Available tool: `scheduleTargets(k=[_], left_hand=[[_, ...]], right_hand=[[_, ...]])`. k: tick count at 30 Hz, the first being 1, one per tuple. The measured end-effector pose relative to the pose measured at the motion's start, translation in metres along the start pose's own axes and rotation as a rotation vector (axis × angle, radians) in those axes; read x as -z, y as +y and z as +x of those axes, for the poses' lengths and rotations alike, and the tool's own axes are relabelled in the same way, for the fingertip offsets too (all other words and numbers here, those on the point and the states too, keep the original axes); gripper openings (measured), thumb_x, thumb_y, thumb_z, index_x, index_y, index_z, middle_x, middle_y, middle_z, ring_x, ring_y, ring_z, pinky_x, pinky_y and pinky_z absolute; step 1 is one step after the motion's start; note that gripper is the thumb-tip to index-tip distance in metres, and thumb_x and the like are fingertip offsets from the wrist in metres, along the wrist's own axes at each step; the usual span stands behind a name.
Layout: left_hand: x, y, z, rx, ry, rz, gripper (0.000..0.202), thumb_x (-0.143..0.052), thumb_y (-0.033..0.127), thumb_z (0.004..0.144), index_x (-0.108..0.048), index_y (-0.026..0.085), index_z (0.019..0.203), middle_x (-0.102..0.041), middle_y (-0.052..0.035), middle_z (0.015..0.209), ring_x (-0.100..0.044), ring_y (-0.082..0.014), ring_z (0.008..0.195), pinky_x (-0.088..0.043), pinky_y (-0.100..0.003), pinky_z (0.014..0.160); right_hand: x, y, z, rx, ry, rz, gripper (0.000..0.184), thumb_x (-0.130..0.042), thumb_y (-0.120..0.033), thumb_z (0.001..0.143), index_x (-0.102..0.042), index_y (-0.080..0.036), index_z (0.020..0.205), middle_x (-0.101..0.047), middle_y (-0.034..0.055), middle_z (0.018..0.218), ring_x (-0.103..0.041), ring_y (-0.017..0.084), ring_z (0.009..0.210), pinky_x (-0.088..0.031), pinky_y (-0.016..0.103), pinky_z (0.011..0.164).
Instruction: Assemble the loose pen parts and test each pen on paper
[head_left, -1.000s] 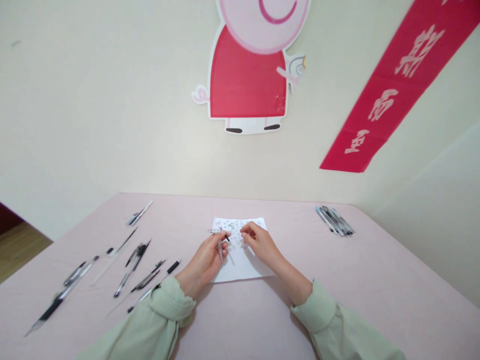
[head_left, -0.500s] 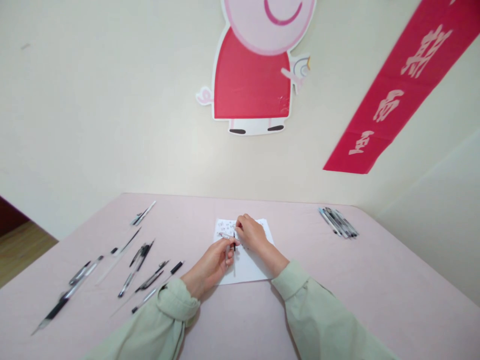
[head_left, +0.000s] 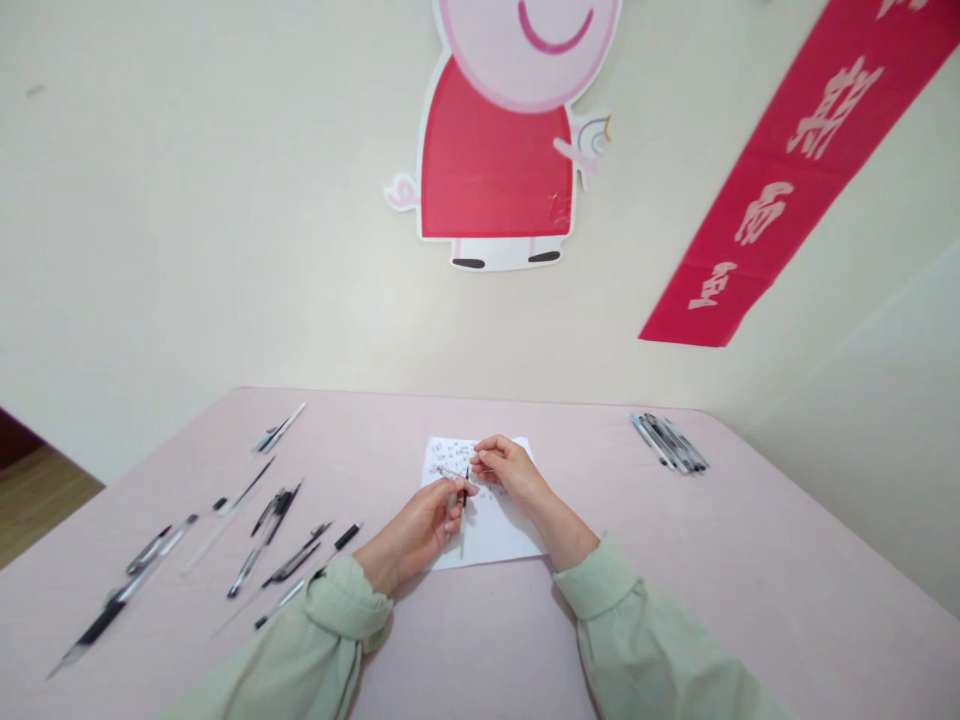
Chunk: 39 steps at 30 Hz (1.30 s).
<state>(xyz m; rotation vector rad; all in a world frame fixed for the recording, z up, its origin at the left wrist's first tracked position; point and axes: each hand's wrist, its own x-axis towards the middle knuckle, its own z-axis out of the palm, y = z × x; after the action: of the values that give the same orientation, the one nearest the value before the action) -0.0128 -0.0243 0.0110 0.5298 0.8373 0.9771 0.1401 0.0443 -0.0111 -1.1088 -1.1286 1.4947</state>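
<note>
The person's left hand (head_left: 420, 530) is gripping slim pen pieces (head_left: 465, 497), pinching them above a written sheet of paper (head_left: 499, 535) in the middle of the table (head_left: 480, 640). The pieces are crossing one another rather than forming one whole pen. The right hand (head_left: 519, 476) is hovering just beside their upper end with its fingers bent; whether those are pinching anything is not showing clearly, so its grip cannot be told. By the look of things, the work is standing partway: at the right a group of pens (head_left: 670, 445) is lying closely side by side, seemingly dealt with, while at the left scattered pen parts (head_left: 282, 503) are lying loose, apparently awaiting handling.
</note>
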Motion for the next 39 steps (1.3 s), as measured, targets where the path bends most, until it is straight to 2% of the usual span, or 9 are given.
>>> scheduleTargets(k=[5, 16, 24, 28, 34, 39], left_hand=[[0.003, -0.001, 0.002, 0.007, -0.041, 0.026, 0.009, -0.06, 0.016, 0.078, -0.066, 0.009, 0.078, -0.044, 0.0052, 0.057, -0.037, -0.002, 0.044, -0.029, -0.013, 0.039], [0.005, 0.0, 0.001, 0.01, -0.078, 0.046, 0.009, -0.062, 0.018, 0.08, -0.067, 0.01, 0.079, -0.05, 0.0023, 0.066, -0.039, -0.0018, 0.047, -0.031, -0.012, 0.039], [0.008, -0.003, 0.004, 0.013, -0.082, 0.053, 0.011, -0.059, 0.018, 0.082, -0.067, 0.011, 0.081, -0.055, 0.0002, 0.072, -0.039, -0.0018, 0.047, -0.033, -0.012, 0.039], [0.007, -0.002, 0.004, 0.019, -0.078, 0.03, 0.011, -0.058, 0.016, 0.082, -0.067, 0.011, 0.079, -0.056, -0.0004, 0.074, -0.04, -0.0015, 0.046, -0.035, -0.012, 0.039], [0.005, -0.001, 0.004, 0.041, -0.077, -0.019, 0.008, -0.059, 0.015, 0.082, -0.066, 0.01, 0.079, -0.059, -0.001, 0.073, -0.04, -0.0017, 0.045, -0.034, -0.012, 0.038], [0.005, -0.001, 0.003, 0.037, -0.076, -0.044, 0.006, -0.061, 0.015, 0.081, -0.064, 0.01, 0.079, -0.057, -0.0002, 0.069, -0.042, -0.0019, 0.045, -0.034, -0.013, 0.039]], right_hand=[[0.001, 0.003, 0.002, 0.027, -0.035, -0.024, 0.02, -0.072, -0.028, 0.062, -0.062, -0.018, 0.076, -0.064, -0.0007, 0.067, -0.06, 0.011, 0.062, -0.049, 0.026, 0.063], [0.009, 0.0, 0.004, 0.02, -0.181, -0.129, 0.011, -0.057, -0.019, 0.063, -0.06, -0.018, 0.073, -0.058, -0.0032, 0.059, -0.053, 0.01, 0.053, -0.043, 0.024, 0.056], [0.011, -0.002, 0.005, 0.013, -0.219, -0.189, 0.01, -0.056, -0.017, 0.064, -0.061, -0.017, 0.072, -0.056, -0.0034, 0.055, -0.051, 0.01, 0.051, -0.039, 0.022, 0.052], [0.011, -0.005, 0.002, -0.047, -0.262, -0.167, 0.01, -0.058, -0.018, 0.063, -0.062, -0.016, 0.072, -0.058, -0.0021, 0.059, -0.054, 0.01, 0.052, -0.041, 0.023, 0.053], [0.012, -0.015, -0.008, -0.186, -0.451, -0.027, 0.018, -0.067, -0.021, 0.065, -0.061, -0.016, 0.081, -0.064, 0.0009, 0.066, -0.061, 0.012, 0.061, -0.045, 0.023, 0.06], [0.014, -0.021, -0.013, -0.216, -0.47, 0.033, 0.024, -0.075, -0.024, 0.065, -0.062, -0.016, 0.083, -0.066, 0.0009, 0.069, -0.062, 0.012, 0.064, -0.046, 0.024, 0.064]])
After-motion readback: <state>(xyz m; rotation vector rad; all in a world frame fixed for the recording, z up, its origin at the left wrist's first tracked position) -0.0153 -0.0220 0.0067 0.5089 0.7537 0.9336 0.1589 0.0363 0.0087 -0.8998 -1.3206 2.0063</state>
